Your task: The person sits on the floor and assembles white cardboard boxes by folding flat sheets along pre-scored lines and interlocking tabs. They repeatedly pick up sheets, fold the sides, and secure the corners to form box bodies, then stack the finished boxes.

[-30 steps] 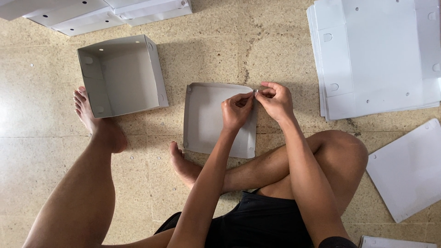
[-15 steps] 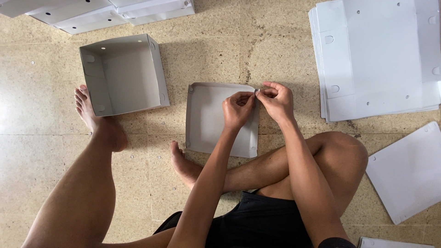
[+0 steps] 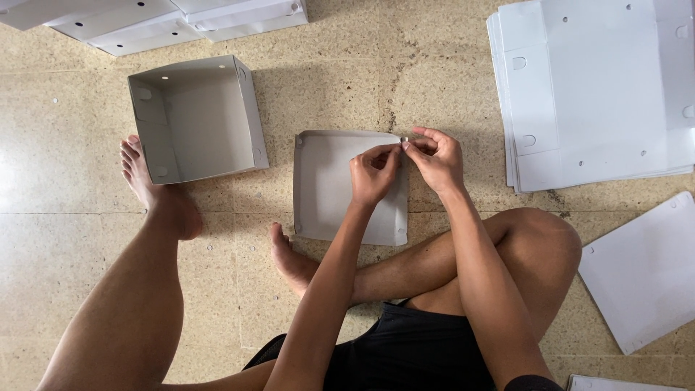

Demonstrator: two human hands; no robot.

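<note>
A shallow grey cardboard lid point(image 3: 326, 192) lies on the floor in front of my crossed legs. My left hand point(image 3: 373, 172) and my right hand point(image 3: 436, 158) meet at its far right corner. The fingertips of both hands pinch that corner, where a small tab or fastener shows between them. A deeper grey cardboard box point(image 3: 195, 119) stands open to the left, just past my left foot point(image 3: 148, 185).
A stack of flat white cardboard sheets point(image 3: 601, 87) lies at the upper right. Another flat sheet point(image 3: 644, 271) lies by my right knee. Several folded white boxes point(image 3: 159, 18) sit along the top edge. The floor is speckled beige stone.
Both hands stay pinched at the lid's far right corner, with only slight finger movement. The lid and the box have not moved.
</note>
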